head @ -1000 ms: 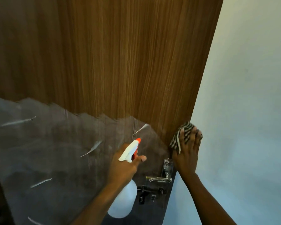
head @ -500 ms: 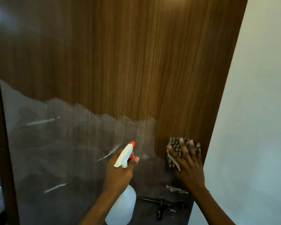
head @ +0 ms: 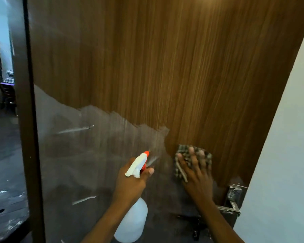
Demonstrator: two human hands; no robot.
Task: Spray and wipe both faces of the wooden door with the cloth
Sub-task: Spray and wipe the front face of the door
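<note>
Close up, low in the frame, the left hand [head: 130,185] grips a spray bottle [head: 132,223], its fingers [head: 148,171] curled round the neck by the orange trigger, nozzle aimed at the wooden door [head: 174,67]. The bottle is cloudy white plastic; how much liquid it holds cannot be told. Just right of it, the right hand [head: 198,179] lies flat, fingers spread, pressing a checked cloth [head: 182,151] against the door at lower centre-right. Below right sits a metal door handle [head: 232,202]. The door's lower half looks grey and filmy with pale streaks, while the upper half shows clear brown grain. Judging by that, this face seems only partly wiped, and the other face, out of sight, is probably still to do. Farther off, a pale wall [head: 279,155] fills the right edge; a dark door frame [head: 27,120] and a dim room [head: 2,85] sit at left.
</note>
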